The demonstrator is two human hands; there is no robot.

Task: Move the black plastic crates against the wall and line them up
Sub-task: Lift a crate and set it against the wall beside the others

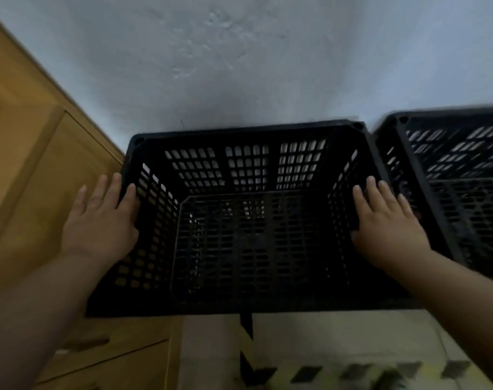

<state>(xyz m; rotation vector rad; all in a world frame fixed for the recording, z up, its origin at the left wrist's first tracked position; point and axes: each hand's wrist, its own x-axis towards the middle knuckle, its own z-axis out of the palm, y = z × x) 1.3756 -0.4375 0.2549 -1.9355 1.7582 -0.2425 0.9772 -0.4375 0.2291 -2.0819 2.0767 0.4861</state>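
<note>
An empty black plastic crate (248,136) with slotted walls sits right below me, its far rim against the pale wall (239,52). My left hand (101,220) lies flat on the crate's left rim with fingers spread. My right hand (388,220) rests the same way on its right rim. Neither hand curls around the rim. A second black crate (448,170) stands just to the right, also at the wall, with a narrow gap between the two.
A wooden cabinet (37,170) stands close on the left, nearly touching the crate. Light floor (324,339) with black-and-yellow striped tape (310,372) lies in front of the crate.
</note>
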